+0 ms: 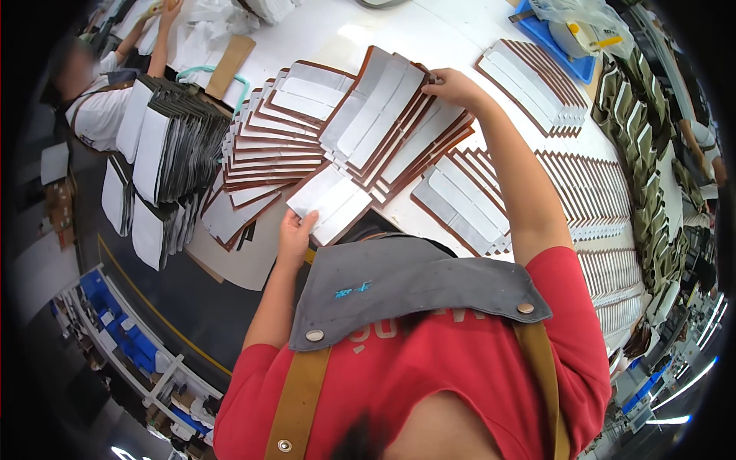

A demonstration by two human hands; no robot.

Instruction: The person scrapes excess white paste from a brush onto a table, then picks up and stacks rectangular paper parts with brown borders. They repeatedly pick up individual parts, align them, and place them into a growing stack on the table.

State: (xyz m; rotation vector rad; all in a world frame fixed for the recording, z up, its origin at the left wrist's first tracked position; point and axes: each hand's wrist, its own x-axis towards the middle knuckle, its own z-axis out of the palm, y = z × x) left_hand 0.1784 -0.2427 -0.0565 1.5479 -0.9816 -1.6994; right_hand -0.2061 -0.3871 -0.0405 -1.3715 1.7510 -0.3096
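Note:
My left hand pinches the near corner of a white-faced, brown-edged flat panel, thumb on top, at the table's front edge. Farther off and to the right, my right hand is closed at the upper corner of a fanned stack of grey-and-white panels. Its fingertips are partly hidden, so I cannot tell how many layers they grip. Just left of that stack, more brown-edged panels overlap in a curved fan. To the right, under my forearm, lies another overlapping row of panels.
More panel rows cover the table's right side. A blue tray with a white tub stands at the back right, beside folded olive pieces. Dark-edged stacks hang over the left edge. Another person works at the far left.

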